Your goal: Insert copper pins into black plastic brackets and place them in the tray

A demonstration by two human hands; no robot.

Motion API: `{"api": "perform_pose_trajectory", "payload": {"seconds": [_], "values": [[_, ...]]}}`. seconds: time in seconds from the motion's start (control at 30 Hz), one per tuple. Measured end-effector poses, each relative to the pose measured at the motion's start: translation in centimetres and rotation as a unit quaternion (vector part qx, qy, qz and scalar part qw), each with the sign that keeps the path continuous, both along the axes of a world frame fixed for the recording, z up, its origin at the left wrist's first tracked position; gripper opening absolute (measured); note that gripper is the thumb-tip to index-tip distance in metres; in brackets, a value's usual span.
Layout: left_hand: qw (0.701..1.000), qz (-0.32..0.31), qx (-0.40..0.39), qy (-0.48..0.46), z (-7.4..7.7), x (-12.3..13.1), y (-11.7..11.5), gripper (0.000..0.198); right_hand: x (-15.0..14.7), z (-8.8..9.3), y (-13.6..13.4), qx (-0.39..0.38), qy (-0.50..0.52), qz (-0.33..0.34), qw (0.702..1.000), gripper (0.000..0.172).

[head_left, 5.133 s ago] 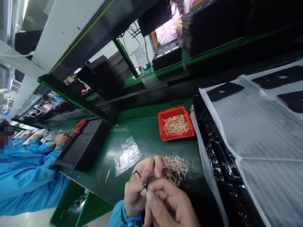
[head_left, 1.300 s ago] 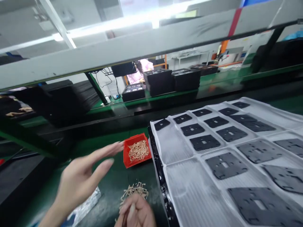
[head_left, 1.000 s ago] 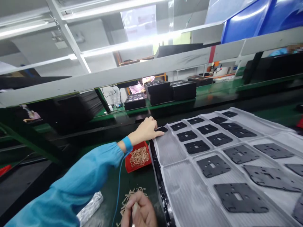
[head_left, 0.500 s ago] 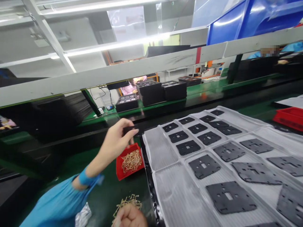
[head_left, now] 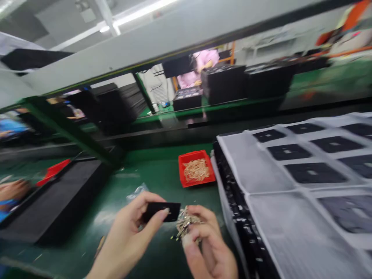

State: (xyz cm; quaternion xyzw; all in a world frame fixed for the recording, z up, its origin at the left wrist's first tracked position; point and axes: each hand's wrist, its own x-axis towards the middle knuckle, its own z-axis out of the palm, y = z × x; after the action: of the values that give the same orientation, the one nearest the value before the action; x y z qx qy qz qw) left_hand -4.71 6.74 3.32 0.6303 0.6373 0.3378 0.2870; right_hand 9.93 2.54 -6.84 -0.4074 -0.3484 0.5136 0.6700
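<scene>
Seemingly for close handling, the left hand (head_left: pixel 128 236) pinches a black foam piece (head_left: pixel 161 212) in its fingers, just beside the right hand (head_left: pixel 210 244), whose fingers grip a tuft of tan strips (head_left: pixel 186 224).

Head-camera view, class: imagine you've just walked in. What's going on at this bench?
A person at a green workbench holds a small black rectangular piece in the left hand and a bunch of thin tan strips in the right hand. A red tray of similar strips sits ahead, and black perforated sheets lie on a white liner to the right. A co-worker in pink is visible beyond.
</scene>
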Motion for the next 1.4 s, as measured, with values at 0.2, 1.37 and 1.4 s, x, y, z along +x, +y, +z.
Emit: {"api": "perform_pose_trajectory", "payload": {"seconds": [0.2,1.37,1.4], "values": [[0.997,-0.017,-0.037,-0.059,-1.1,0.4,-2.8,0.011,0.2,1.0,-0.4,-0.063,-0.010,0.043,0.997,0.032],[0.994,0.005,-0.074,-0.086,-1.6,2.4,-5.3,0.022,1.6,0.8,0.4,0.068,-0.125,0.064,0.988,0.012],[0.994,-0.002,-0.076,-0.083,-1.6,2.3,-5.3,0.023,1.6,0.8,0.4,0.072,-0.130,0.060,0.987,0.012]]}}
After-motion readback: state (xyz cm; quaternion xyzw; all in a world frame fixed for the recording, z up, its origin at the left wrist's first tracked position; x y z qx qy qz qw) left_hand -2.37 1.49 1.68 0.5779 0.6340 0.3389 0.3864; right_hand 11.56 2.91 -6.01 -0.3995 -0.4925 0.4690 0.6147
